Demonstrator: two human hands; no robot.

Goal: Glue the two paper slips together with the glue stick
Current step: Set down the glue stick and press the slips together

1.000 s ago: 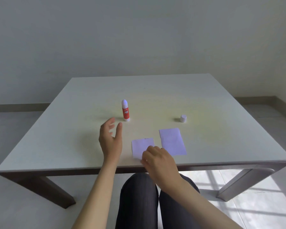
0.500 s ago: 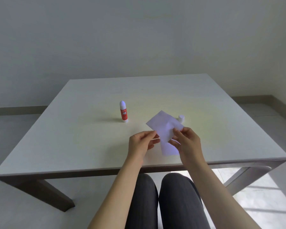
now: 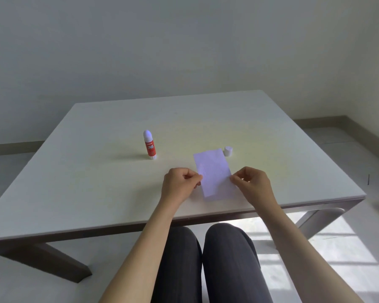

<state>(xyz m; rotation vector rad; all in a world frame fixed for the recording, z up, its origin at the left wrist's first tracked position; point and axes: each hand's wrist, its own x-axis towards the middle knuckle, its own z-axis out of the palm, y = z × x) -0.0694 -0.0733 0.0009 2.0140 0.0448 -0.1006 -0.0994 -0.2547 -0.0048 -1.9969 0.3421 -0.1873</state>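
Two pale lilac paper slips (image 3: 213, 173) lie one over the other near the table's front edge, and only the upper one shows fully. My left hand (image 3: 179, 182) pinches the stack's left edge. My right hand (image 3: 253, 182) pinches its right edge. The red glue stick (image 3: 150, 146) stands upright and uncapped to the left of the slips, beyond my left hand. Its small white cap (image 3: 228, 151) sits just past the slips' far right corner.
The white table (image 3: 96, 182) has its front edge close under my wrists. My knees in dark trousers show below it. A plain wall and bare floor surround the table.
A second ago one slip lay beside the other; I lifted it with both hands, and now it lies on top of the other slip, both hands holding the edges.
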